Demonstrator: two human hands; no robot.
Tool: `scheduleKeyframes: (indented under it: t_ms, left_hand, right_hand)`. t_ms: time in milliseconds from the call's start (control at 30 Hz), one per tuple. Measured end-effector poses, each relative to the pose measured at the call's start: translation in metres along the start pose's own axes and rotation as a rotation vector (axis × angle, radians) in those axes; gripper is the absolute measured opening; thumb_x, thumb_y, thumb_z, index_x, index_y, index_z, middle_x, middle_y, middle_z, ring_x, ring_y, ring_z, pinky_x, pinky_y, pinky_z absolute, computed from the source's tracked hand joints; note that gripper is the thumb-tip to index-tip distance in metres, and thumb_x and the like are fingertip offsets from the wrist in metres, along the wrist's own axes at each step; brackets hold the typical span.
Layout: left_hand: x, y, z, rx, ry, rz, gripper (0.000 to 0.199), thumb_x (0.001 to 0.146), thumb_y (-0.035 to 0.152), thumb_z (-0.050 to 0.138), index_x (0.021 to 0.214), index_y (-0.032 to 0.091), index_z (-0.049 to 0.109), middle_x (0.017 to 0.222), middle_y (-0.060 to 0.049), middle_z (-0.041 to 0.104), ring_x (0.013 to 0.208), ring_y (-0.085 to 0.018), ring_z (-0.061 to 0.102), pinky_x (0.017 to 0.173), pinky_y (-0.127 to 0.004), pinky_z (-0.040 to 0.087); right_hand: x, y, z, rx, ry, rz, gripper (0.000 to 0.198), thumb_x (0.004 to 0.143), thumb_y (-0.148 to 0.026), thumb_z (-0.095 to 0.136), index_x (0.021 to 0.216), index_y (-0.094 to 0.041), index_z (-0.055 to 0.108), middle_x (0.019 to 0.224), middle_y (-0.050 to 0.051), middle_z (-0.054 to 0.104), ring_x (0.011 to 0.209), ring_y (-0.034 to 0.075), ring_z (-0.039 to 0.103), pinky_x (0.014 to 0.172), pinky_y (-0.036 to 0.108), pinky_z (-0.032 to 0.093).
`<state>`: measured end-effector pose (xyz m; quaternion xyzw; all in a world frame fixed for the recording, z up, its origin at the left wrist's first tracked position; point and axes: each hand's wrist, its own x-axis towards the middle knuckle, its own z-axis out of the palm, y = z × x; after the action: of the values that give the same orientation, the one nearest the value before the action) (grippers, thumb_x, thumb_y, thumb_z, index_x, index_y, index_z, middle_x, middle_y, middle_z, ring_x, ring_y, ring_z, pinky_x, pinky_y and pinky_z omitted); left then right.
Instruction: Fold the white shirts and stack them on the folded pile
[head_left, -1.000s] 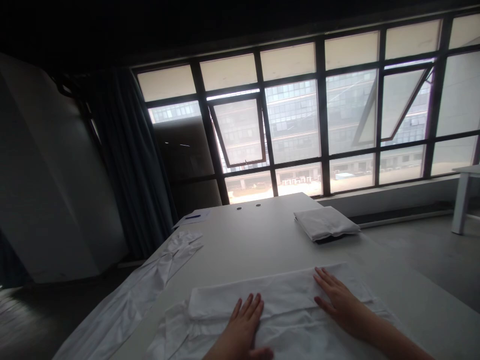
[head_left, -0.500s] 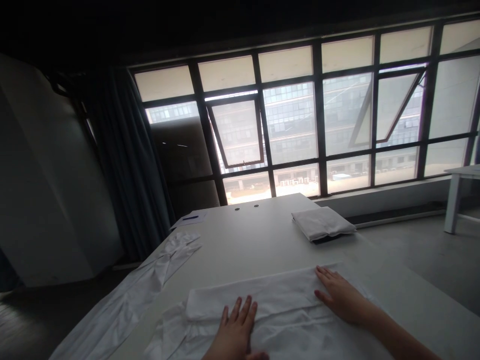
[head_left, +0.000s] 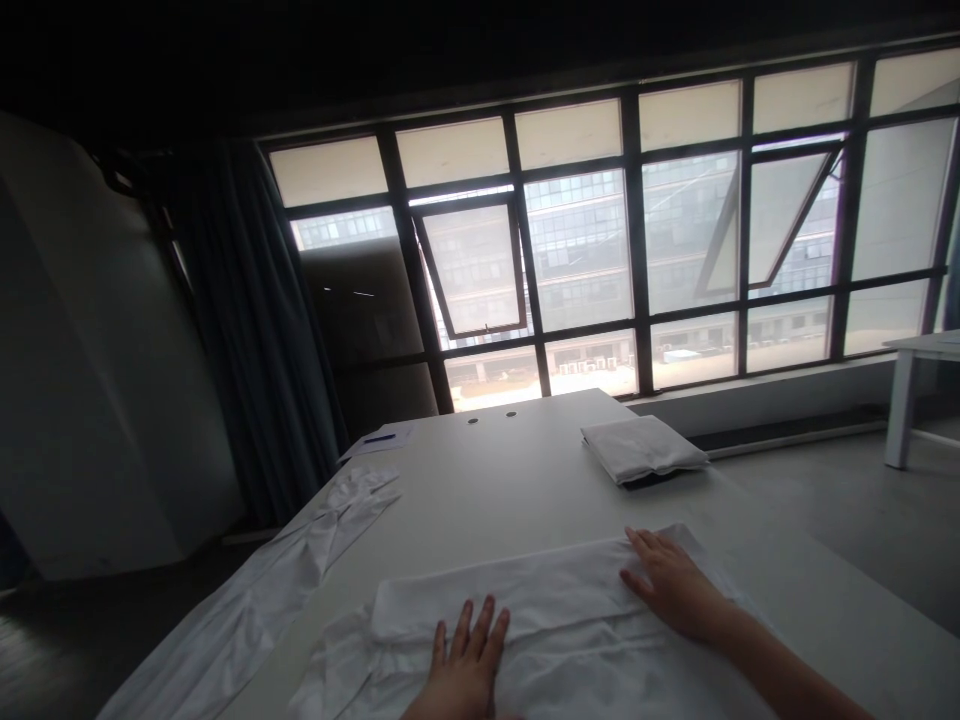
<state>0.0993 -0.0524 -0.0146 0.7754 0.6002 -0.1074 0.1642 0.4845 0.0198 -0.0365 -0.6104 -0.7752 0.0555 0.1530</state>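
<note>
A white cloth garment (head_left: 555,590), partly folded with a band turned over along its far edge, lies on the white table (head_left: 480,500) before me. My left hand (head_left: 465,660) rests flat on it, fingers spread, left of its middle. Toward its far right corner my right hand (head_left: 671,585) lies on the folded band, fingers stretched out and thumb apart. Neither hand grips anything. The garment's near part runs out of the picture, so its full shape is hidden.
Another white cloth (head_left: 255,610) lies crumpled along the table's left edge. A folded white stack (head_left: 643,448) sits at the far right. Paper with a blue pen (head_left: 379,437) is at the far left. Beyond are a dark curtain (head_left: 247,300), windows and a second table (head_left: 904,400).
My left hand has slid slightly left on the cloth with its fingers more spread. My right hand has shifted a little left and away from me.
</note>
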Motion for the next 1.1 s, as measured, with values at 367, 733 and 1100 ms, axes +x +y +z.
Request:
scheduleKeyframes:
  t_ms: [367, 733, 1100]
  left_hand:
    - [0.002, 0.0, 0.002, 0.005, -0.006, -0.01, 0.115, 0.074, 0.081, 0.061, 0.163, 0.032, 0.006, 0.17, -0.002, -0.007, 0.156, -0.039, -0.011, 0.12, -0.072, -0.005]
    - [0.007, -0.003, 0.005, -0.005, 0.006, -0.01, 0.116, 0.072, 0.08, 0.064, 0.163, 0.033, 0.008, 0.171, -0.001, -0.004, 0.156, -0.04, -0.01, 0.121, -0.072, -0.004]
    - [-0.041, -0.022, -0.044, -0.043, 0.057, -0.219, 0.104, 0.076, 0.058, 0.065, 0.163, 0.027, 0.018, 0.172, -0.005, 0.004, 0.158, -0.034, 0.004, 0.127, -0.054, 0.007]
  right_hand:
    - [0.005, 0.002, -0.004, -0.034, -0.127, 0.047, 0.077, 0.096, -0.062, 0.04, 0.156, -0.015, 0.044, 0.162, 0.014, 0.039, 0.152, 0.038, 0.029, 0.125, 0.057, 0.022]
    - [-0.005, 0.008, 0.014, -0.075, -0.113, 0.025, 0.086, 0.095, -0.077, 0.031, 0.161, -0.023, 0.034, 0.169, 0.008, 0.021, 0.157, 0.036, 0.016, 0.127, 0.057, 0.013]
    - [0.004, 0.076, 0.015, -0.128, -0.131, 0.275, 0.088, 0.092, -0.077, 0.028, 0.163, -0.024, 0.029, 0.17, 0.006, 0.017, 0.156, 0.04, 0.013, 0.121, 0.074, 0.01]
